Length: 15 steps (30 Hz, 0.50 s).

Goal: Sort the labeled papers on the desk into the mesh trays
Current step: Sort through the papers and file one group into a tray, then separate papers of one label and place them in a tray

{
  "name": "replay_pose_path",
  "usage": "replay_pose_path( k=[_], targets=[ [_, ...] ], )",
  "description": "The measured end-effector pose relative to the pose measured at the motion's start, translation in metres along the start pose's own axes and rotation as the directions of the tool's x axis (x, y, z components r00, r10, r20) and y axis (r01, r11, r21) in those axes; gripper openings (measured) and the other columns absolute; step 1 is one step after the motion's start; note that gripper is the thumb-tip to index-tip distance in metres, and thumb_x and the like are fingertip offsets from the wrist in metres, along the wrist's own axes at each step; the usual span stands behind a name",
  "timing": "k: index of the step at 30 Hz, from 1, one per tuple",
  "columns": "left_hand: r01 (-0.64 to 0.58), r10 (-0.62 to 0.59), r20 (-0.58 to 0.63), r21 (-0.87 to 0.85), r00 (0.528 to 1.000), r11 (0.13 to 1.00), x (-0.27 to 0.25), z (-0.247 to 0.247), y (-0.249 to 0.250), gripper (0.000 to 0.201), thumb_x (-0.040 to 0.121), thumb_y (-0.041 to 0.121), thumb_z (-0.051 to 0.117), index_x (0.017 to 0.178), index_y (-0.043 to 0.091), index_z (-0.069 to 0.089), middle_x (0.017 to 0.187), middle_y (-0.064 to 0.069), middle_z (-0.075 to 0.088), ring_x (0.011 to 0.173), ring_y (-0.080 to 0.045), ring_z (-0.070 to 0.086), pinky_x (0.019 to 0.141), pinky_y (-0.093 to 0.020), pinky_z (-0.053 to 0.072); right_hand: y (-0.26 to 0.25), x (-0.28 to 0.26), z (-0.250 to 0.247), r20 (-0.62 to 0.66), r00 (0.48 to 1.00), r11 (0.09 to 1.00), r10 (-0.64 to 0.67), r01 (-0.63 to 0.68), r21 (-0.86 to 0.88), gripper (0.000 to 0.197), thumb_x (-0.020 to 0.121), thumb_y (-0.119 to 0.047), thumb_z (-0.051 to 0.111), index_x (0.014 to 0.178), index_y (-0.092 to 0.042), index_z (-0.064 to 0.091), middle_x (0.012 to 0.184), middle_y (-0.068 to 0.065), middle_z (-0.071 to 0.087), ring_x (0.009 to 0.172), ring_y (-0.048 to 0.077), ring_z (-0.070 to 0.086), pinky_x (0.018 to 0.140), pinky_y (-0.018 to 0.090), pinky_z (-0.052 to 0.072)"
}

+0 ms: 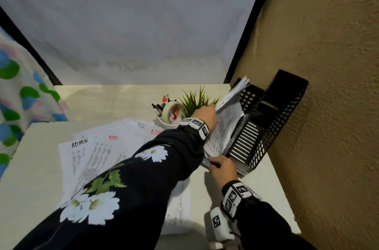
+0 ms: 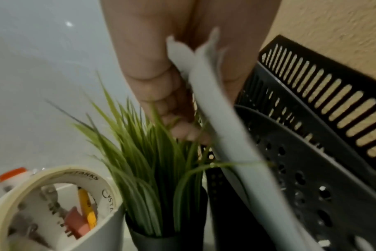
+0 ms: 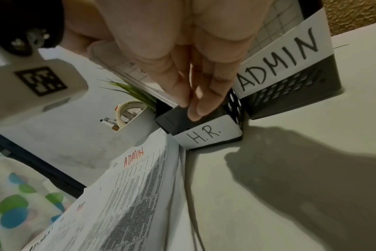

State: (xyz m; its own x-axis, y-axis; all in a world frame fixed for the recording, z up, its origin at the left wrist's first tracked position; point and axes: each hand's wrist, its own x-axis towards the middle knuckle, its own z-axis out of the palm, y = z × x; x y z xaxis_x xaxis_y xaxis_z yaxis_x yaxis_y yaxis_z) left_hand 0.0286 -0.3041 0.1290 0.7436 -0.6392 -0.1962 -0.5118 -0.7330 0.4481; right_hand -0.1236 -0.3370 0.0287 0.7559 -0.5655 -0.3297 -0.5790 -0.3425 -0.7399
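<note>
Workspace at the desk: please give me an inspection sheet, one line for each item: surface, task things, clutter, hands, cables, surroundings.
Surface: pale desk, partly covered by sheets.
Task things: loose papers marked ADMIN spread at left; black mesh trays at right, labelled H.R. and ADMIN; a paper stack lies in the H.R. tray.
Clutter: white cup with pens and a tape roll; green plant.
Hands: left hand grips the far end of the stack; right hand rests its fingers on the H.R. tray's front.
Cables: nothing seen.
Surroundings: grey backdrop, tan textured wall, dotted cloth at left.
</note>
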Motion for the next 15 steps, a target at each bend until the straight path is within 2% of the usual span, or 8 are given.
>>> replay_pose_path(
  k=[2, 4, 5, 7, 9, 11, 13, 15],
  targets=[
    [-0.027, -0.001, -0.173, -0.159, 0.985, 0.987, -0.017, -0.005, -0.006, 0.039, 0.089, 0.031, 0.056, 0.119, 0.007, 0.047, 0.112, -0.014, 0.061, 0.101, -0.032, 0.060, 0.082, -0.038, 0.048, -0.004, -0.002, 0.001, -0.024, 1.000, 1.000, 0.013, -0.013, 0.009, 0.025, 0.084, 0.000, 0.057, 0.107, -0.001, 0.067, 0.107, 0.014, 0.066, 0.100, 0.025, 0.062, 0.092, 0.027, 0.047],
    [-0.071, -0.048, -0.372, -0.298, 0.927, 0.952, -0.034, -0.017, -0.018, 0.043, 0.087, 0.036, 0.056, 0.121, 0.010, 0.050, 0.118, -0.010, 0.060, 0.108, -0.027, 0.055, 0.091, -0.038, 0.047, -0.010, -0.007, 0.004, -0.085, 0.996, 1.000, -0.019, 0.021, 0.022, 0.021, 0.084, 0.001, 0.057, 0.100, -0.009, 0.065, 0.102, 0.013, 0.065, 0.095, 0.025, 0.062, 0.086, 0.025, 0.046],
    [-0.071, -0.104, -0.434, -0.368, 0.895, 0.927, -0.043, -0.024, -0.029, 0.043, 0.086, 0.036, 0.056, 0.121, 0.012, 0.051, 0.121, -0.008, 0.059, 0.112, -0.025, 0.053, 0.095, -0.039, 0.045, -0.013, -0.012, 0.007, -0.121, 0.992, 0.998, -0.046, 0.050, 0.035, 0.019, 0.084, 0.001, 0.057, 0.096, -0.014, 0.061, 0.102, 0.012, 0.063, 0.094, 0.025, 0.061, 0.085, 0.026, 0.046],
    [-0.007, -0.244, -0.448, -0.489, 0.860, 0.872, -0.063, -0.033, -0.064, 0.042, 0.084, 0.033, 0.059, 0.120, 0.013, 0.054, 0.122, -0.007, 0.058, 0.114, -0.024, 0.052, 0.098, -0.039, 0.043, -0.020, -0.022, 0.014, -0.166, 0.982, 0.994, -0.085, 0.095, 0.052, 0.018, 0.085, 0.001, 0.056, 0.092, -0.016, 0.055, 0.101, 0.008, 0.057, 0.089, 0.022, 0.058, 0.084, 0.030, 0.047],
    [0.144, -0.377, -0.366, -0.527, 0.851, 0.837, -0.083, -0.029, -0.112, 0.040, 0.083, 0.027, 0.061, 0.119, 0.011, 0.055, 0.122, -0.010, 0.058, 0.115, -0.027, 0.052, 0.098, -0.037, 0.043, -0.022, -0.030, 0.026, -0.144, 0.983, 0.991, -0.117, 0.125, 0.048, 0.015, 0.085, 0.000, 0.055, 0.090, -0.015, 0.054, 0.098, 0.006, 0.056, 0.086, 0.022, 0.058, 0.083, 0.034, 0.049],
    [0.373, -0.531, -0.203, -0.512, 0.823, 0.774, -0.105, -0.014, -0.164, 0.042, 0.085, 0.024, 0.060, 0.123, 0.007, 0.051, 0.129, -0.013, 0.055, 0.118, -0.029, 0.052, 0.100, -0.036, 0.041, -0.022, -0.032, 0.042, -0.050, 0.993, 0.994, -0.106, 0.108, 0.027, 0.013, 0.085, -0.004, 0.055, 0.091, -0.014, 0.059, 0.095, 0.007, 0.063, 0.088, 0.025, 0.062, 0.085, 0.037, 0.052],
    [0.575, -0.661, -0.024, -0.468, 0.750, 0.670, -0.127, 0.006, -0.205, 0.048, 0.087, 0.026, 0.058, 0.128, 0.005, 0.046, 0.134, -0.014, 0.052, 0.121, -0.031, 0.051, 0.100, -0.036, 0.040, -0.021, -0.029, 0.060, 0.053, 0.998, 0.999, -0.030, 0.029, 0.022, 0.012, 0.085, -0.007, 0.058, 0.095, -0.012, 0.062, 0.095, 0.011, 0.067, 0.093, 0.028, 0.063, 0.088, 0.036, 0.051],
    [0.693, -0.727, 0.120, -0.438, 0.676, 0.572, -0.147, 0.025, -0.231, 0.058, 0.087, 0.031, 0.058, 0.134, 0.003, 0.038, 0.139, -0.016, 0.046, 0.125, -0.032, 0.048, 0.102, -0.038, 0.039, -0.015, -0.021, 0.079, 0.129, 0.987, 0.990, 0.097, -0.109, 0.091, 0.016, 0.082, -0.008, 0.062, 0.098, -0.011, 0.062, 0.104, 0.014, 0.068, 0.101, 0.029, 0.063, 0.095, 0.037, 0.049]
  ],
)
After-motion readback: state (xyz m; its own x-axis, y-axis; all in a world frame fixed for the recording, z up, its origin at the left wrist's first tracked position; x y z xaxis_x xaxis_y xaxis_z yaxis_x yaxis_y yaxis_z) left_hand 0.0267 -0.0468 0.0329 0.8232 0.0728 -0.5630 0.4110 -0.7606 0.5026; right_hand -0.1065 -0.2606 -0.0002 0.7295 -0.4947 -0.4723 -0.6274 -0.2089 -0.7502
